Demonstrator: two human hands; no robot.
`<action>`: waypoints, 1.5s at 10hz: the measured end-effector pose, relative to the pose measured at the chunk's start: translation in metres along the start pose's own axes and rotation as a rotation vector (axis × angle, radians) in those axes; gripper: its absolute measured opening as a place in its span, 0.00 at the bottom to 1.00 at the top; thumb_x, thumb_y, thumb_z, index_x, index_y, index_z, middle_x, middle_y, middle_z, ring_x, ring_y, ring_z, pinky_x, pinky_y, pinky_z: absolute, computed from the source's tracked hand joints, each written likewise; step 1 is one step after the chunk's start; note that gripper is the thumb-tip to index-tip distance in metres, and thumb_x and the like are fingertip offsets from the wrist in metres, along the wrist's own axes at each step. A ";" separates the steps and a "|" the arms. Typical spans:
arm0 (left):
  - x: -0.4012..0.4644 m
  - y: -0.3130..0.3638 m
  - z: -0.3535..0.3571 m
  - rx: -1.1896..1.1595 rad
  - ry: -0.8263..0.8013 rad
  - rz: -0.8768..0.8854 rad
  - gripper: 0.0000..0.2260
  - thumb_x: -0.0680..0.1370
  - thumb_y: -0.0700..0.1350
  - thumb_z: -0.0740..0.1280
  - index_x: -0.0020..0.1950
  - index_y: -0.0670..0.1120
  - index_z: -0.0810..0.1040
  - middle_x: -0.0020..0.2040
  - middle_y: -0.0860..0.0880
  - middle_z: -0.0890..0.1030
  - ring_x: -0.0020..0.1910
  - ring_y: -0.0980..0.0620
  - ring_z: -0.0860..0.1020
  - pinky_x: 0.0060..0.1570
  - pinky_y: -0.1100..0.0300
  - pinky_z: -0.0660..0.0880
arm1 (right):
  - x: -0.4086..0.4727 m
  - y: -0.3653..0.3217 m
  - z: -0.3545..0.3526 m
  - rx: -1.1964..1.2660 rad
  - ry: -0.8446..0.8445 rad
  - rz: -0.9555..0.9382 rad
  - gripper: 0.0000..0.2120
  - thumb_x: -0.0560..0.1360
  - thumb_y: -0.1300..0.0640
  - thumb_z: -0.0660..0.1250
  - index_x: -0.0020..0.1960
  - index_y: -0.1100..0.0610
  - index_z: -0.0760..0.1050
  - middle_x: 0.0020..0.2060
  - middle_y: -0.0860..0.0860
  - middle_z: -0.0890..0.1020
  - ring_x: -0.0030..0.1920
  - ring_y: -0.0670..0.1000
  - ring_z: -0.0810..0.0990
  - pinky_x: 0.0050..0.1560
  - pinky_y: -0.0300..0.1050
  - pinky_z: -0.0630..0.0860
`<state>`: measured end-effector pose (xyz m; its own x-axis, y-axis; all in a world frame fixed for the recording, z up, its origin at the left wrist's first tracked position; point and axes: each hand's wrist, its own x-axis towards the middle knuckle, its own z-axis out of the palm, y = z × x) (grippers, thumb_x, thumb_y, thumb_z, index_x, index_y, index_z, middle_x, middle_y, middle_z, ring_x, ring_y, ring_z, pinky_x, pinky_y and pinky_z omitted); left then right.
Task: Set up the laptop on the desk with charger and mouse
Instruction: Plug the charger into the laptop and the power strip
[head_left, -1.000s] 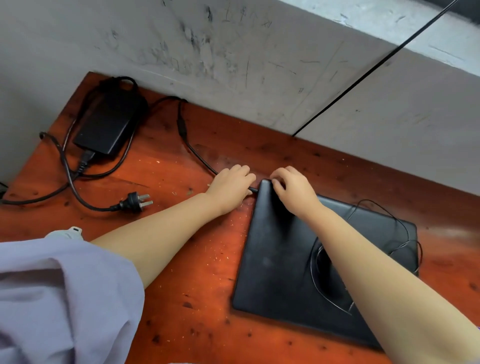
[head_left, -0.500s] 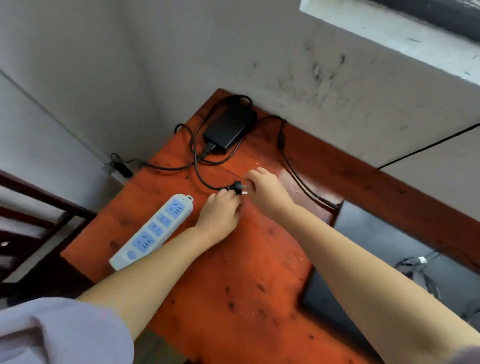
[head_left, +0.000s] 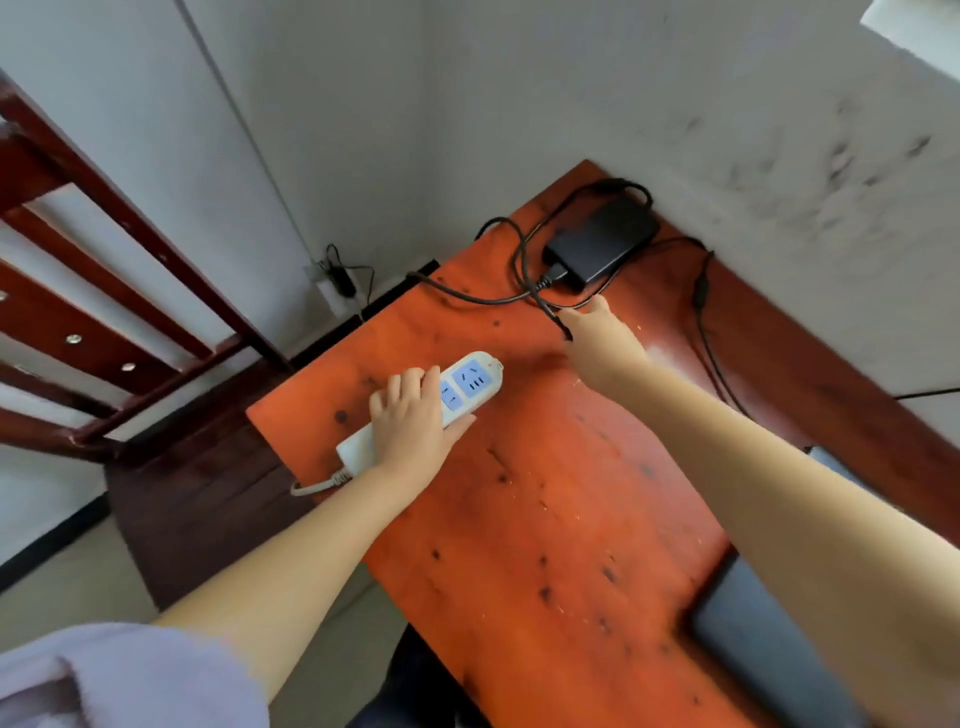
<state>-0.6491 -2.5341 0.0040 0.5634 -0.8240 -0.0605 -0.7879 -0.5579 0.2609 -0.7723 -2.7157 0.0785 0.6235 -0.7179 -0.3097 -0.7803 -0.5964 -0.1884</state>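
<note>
Left hand (head_left: 415, 421) lies palm-down, gripping the power strip (head_left: 457, 395); right hand (head_left: 597, 332), arm outstretched, pinches the charger cable (head_left: 550, 312).

A black charger brick (head_left: 602, 244) lies flat at the desk's far corner, cables looped around it; the dark closed laptop (head_left: 769, 654) lies near right.

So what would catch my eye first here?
Probably the white power strip with blue sockets near the left edge of the orange-red desk, gripped by the left hand. Farther back, the right hand holds a black cable running from the charger brick in the corner.
</note>
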 end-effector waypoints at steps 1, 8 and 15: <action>0.000 -0.001 0.002 -0.012 0.033 0.016 0.30 0.71 0.63 0.65 0.66 0.46 0.69 0.57 0.46 0.75 0.56 0.45 0.71 0.52 0.51 0.67 | -0.001 -0.017 -0.011 0.225 0.026 -0.185 0.00 0.75 0.63 0.63 0.45 0.59 0.72 0.45 0.57 0.68 0.42 0.57 0.71 0.43 0.49 0.73; -0.001 -0.002 0.001 -0.032 0.056 0.036 0.27 0.73 0.61 0.63 0.66 0.46 0.69 0.56 0.46 0.74 0.57 0.45 0.71 0.56 0.52 0.66 | 0.003 -0.047 0.009 0.650 -0.124 -0.240 0.07 0.75 0.64 0.62 0.48 0.54 0.71 0.44 0.49 0.80 0.42 0.52 0.83 0.44 0.49 0.82; 0.000 -0.002 0.003 0.009 0.057 0.035 0.27 0.74 0.62 0.62 0.65 0.44 0.69 0.57 0.43 0.74 0.57 0.44 0.71 0.55 0.51 0.67 | -0.005 -0.058 0.020 0.263 0.005 -0.412 0.06 0.75 0.61 0.64 0.52 0.58 0.73 0.48 0.48 0.72 0.44 0.48 0.72 0.43 0.34 0.68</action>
<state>-0.6484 -2.5334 0.0010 0.5487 -0.8360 0.0034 -0.8093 -0.5302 0.2527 -0.7313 -2.6700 0.0721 0.8827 -0.4435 -0.1555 -0.4544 -0.7209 -0.5233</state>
